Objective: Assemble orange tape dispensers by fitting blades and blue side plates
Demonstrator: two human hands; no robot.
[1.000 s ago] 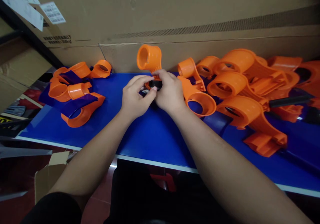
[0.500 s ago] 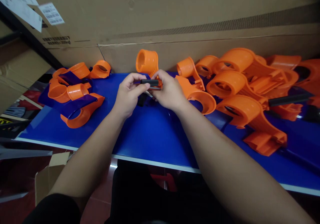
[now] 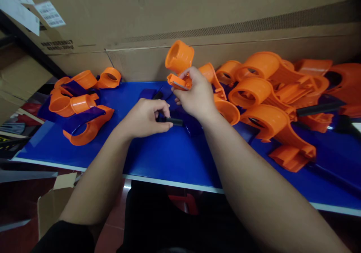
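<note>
My right hand (image 3: 197, 93) is closed around the lower part of an orange plastic tape dispenser body (image 3: 180, 55), its round hub raised above the fingers. A thin grey strip (image 3: 179, 85) runs along the edge of the held part. Lower and to the left, my left hand (image 3: 148, 117) pinches a short black roller (image 3: 175, 121) between thumb and fingers, apart from the orange body. Dark items (image 3: 158, 95) lie on the blue tabletop (image 3: 166, 159) just behind the left hand; their kind is unclear.
Many orange dispenser bodies (image 3: 262, 95) are heaped on the right, with a black rod (image 3: 320, 109) among them. A smaller group of orange and dark-blue pieces (image 3: 81, 102) lies left. A large cardboard box (image 3: 141, 16) stands behind the table; an open carton (image 3: 53, 204) sits below left.
My hands have drawn apart. The left one has come down toward me with the black roller; the right one has lifted the orange body up and slightly right.
</note>
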